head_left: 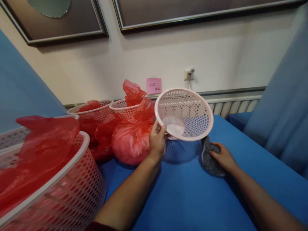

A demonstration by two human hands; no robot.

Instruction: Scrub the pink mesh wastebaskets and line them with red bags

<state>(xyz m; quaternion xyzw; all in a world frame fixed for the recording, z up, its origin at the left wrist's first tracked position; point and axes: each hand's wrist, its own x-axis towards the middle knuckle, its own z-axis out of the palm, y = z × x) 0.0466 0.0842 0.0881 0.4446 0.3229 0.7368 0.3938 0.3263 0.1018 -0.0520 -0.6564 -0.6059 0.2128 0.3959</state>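
Observation:
My left hand [157, 139] grips the rim of a pale pink plastic basket [196, 112] with many holes. The basket is tilted, its mouth facing me, and nothing shows inside it. To the right, my right hand [222, 157] is closed on a dark grey, fuzzy cloth [209, 160], just over the blue tabletop. Part of that cloth reaches up near the underside of the basket's rim. Left of my left hand lies a knotted, bulging red plastic bag [131, 141].
A large basket [84, 176] with a red bag [48, 141] fills the near left. Two more baskets with red bags stand behind. The blue-covered table [183, 199] runs to a white wall, with a pink note [154, 85], a socket [189, 75] and a radiator [235, 104].

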